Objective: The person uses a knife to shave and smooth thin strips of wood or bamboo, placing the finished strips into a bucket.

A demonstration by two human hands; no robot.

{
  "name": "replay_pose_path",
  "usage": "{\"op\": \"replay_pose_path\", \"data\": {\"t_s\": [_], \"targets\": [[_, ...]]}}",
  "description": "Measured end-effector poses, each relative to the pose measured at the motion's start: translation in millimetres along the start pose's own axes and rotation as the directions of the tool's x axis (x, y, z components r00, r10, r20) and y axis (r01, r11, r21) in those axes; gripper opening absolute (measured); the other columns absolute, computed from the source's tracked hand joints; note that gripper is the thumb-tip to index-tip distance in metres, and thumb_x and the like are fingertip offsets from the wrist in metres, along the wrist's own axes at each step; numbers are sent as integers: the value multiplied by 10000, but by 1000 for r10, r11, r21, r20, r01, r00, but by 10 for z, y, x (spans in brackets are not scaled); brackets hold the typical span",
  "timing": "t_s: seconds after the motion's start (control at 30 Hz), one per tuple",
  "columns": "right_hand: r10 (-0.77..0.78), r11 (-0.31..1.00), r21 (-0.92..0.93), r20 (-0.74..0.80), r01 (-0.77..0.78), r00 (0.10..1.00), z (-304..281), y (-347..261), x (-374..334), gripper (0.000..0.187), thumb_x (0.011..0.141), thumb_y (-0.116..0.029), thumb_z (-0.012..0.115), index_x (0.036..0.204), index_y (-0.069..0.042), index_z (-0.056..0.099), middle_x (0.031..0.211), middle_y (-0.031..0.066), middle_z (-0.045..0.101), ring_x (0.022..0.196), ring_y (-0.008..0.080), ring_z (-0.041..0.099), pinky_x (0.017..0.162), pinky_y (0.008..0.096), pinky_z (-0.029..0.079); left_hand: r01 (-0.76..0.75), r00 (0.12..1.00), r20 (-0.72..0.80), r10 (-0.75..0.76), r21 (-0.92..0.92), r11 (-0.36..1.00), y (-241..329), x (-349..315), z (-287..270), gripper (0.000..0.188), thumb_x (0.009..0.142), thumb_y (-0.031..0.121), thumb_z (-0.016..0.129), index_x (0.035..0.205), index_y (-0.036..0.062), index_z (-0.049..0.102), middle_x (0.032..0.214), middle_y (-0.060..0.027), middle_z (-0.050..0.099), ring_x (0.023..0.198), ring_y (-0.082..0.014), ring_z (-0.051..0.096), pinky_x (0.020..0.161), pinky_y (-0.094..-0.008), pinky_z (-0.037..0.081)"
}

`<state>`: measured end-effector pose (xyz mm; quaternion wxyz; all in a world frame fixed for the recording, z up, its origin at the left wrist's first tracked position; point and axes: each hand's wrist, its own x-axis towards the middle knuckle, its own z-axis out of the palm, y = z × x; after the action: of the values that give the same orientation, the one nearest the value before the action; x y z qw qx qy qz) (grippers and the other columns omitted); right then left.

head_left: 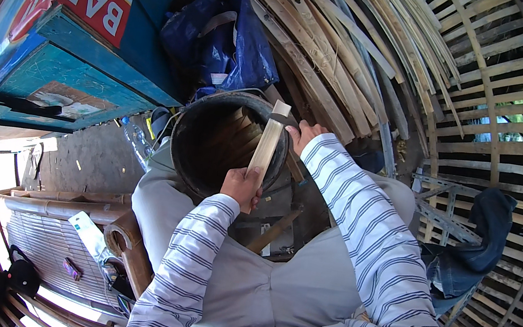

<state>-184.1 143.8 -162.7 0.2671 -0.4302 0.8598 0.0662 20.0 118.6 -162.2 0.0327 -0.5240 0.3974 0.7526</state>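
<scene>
My left hand (243,186) is closed round the lower end of a flat, pale wooden strip (267,145), probably bamboo. The strip slants upward over the right side of a dark round bucket (177,151) between my knees. Near its top, a narrow dark flat piece (279,118) crosses the strip; I cannot tell whether it is a blade. Beside that dark piece my right hand (308,137) is closed with bent fingers, its thumb toward the strip. What it grips is mostly hidden. Several pale brown pieces (239,134) lie inside the bucket.
Long split strips (338,60) are piled beyond the bucket. A blue bag (225,43) and a blue cabinet (86,69) stand at the far left. A bamboo bench (58,209) is on my left. Dark cloth (477,236) hangs beside the slatted wall (503,132) on the right.
</scene>
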Motion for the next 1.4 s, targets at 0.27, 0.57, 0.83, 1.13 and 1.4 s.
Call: {"op": "replay_pose_path", "data": {"t_s": [0.27,0.57,0.83,1.13,1.4], "targets": [[34,999,4,-73,-34,997,100,62,112,550,951,-528,372,1108,-42,577,999,259,636,982,413,616,854,500,493,-62,997,-41,62,2,998,-47,28,171,280,980,254,440,887,-1,510,572,-67,504,403,-144,470,376,-320,425],[45,997,65,-144,-36,988,122,29,121,541,937,-522,411,1070,-33,599,970,251,647,972,404,627,836,501,500,-103,991,-86,103,12,995,-88,23,234,284,977,251,435,862,4,516,576,-62,514,396,-143,467,363,-318,415],[469,867,257,-128,-428,874,498,1167,993,666,963,-516,286,1142,39,607,1224,247,563,1180,382,508,1027,453,381,22,998,-55,-17,92,996,-557,-485,214,339,946,272,516,854,-35,627,516,-74,537,377,-151,508,367,-320,420],[445,860,357,-172,-365,879,357,1285,1037,670,942,-570,334,1070,17,630,993,213,642,918,326,618,822,401,493,-21,999,45,19,33,999,101,-256,32,354,983,285,454,849,-28,553,569,-65,520,409,-134,484,389,-299,440],[158,259,956,99,-138,982,-656,366,-454,489,923,-511,511,796,-41,553,562,16,494,414,118,476,399,261,407,-78,997,-24,79,49,996,159,-176,1,350,967,317,489,853,-8,555,575,-76,530,405,-146,493,389,-309,445]]}}
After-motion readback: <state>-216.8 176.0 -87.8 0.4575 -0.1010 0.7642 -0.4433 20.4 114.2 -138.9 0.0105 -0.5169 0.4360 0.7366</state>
